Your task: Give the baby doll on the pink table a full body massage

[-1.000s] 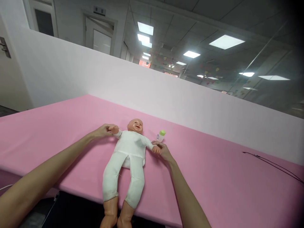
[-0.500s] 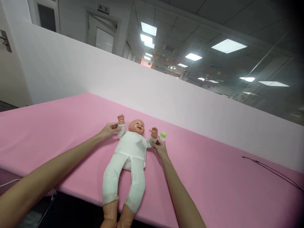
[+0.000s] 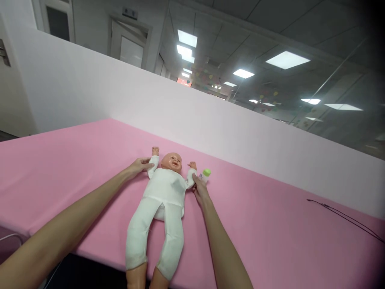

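A baby doll (image 3: pixel 165 188) with a white cloth body lies on its back on a pink-covered table (image 3: pixel 264 228), its lower legs at the bottom edge of the view. Both of its arms are raised beside its head. My left hand (image 3: pixel 140 166) is closed on the doll's sleeved arm at the left of the view. On the other side, my right hand (image 3: pixel 200 188) grips the other sleeved arm, thumb on top and fingers partly hidden. Just beyond my right hand is a small white bottle with a green cap (image 3: pixel 205 174).
A low white partition (image 3: pixel 192 120) runs along the table's back edge. Thin black cables (image 3: pixel 339 214) lie at the far right. A white cord (image 3: pixel 12 236) shows at the lower left, and a door with a handle (image 3: pixel 4 53) at the far left.
The doll's arms are lifted a little higher and straighter beside its head. My right hand has its thumb further over the sleeve. The doll's legs have shifted slightly down and left in view.
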Demonstrator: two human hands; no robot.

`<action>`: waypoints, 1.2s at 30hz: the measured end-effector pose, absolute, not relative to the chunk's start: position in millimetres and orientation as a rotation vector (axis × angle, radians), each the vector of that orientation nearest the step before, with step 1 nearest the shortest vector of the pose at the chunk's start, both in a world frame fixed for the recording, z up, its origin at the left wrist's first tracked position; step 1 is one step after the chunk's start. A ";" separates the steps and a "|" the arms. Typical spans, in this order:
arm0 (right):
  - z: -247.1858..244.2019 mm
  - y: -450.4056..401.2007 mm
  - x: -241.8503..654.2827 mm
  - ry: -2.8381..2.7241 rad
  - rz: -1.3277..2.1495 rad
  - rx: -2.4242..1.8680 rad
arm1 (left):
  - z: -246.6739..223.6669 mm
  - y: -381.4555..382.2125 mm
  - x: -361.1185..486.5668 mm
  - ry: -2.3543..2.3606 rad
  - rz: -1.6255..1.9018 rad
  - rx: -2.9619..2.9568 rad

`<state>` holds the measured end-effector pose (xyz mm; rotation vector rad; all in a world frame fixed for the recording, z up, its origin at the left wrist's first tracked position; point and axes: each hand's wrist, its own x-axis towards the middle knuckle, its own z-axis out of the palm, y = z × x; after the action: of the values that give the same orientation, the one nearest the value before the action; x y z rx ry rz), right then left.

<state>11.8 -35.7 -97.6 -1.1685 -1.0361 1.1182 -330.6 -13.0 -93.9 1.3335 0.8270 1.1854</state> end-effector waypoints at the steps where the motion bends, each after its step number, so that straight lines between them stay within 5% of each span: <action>1: -93.4 -39.9 14.7 -1.043 1.124 -1.110 | -91.6 -15.9 -336.8 0.770 1.185 1.386; 14: -75.7 -68.7 46.5 -1.794 1.247 -1.030 | -77.3 -23.9 -370.2 0.680 0.690 1.986; 28: -105.1 -39.2 0.7 -1.023 1.013 -1.362 | -101.5 -11.2 -314.5 1.083 1.184 1.306; 36: -86.5 -43.6 6.8 -0.942 1.142 -1.094 | -90.7 -11.3 -311.5 1.116 1.371 1.218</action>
<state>6.8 -43.6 -86.5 -1.0937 -0.9419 1.1419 -311.5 -11.3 -90.7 1.2184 1.1155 1.3708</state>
